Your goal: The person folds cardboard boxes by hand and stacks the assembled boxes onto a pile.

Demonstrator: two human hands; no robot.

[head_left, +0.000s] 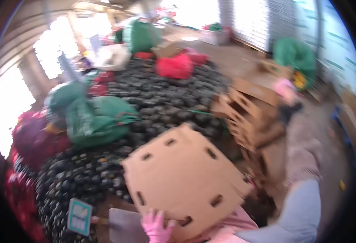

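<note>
Gripping the slotted cardboard [182, 172] by its near edge with the left hand [157, 227], presumably steadying it at near centre; holding the right hand [285, 88] out beyond the carton [246, 128], too blurred for telling open from closed.

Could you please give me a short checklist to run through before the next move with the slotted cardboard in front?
1. Left hand at the slotted cardboard: ok, its fingers are over the lower edge.
2. Right hand at the same piece: not ok, it is stretched out near the open cardboard boxes.
3. Right hand holding something: cannot tell, too blurred.
4. Slotted cardboard's underside checked: cannot tell, hidden from view.
5. Slotted cardboard's upper face free of produce: ok, none of the dark round produce lies on it.
</note>
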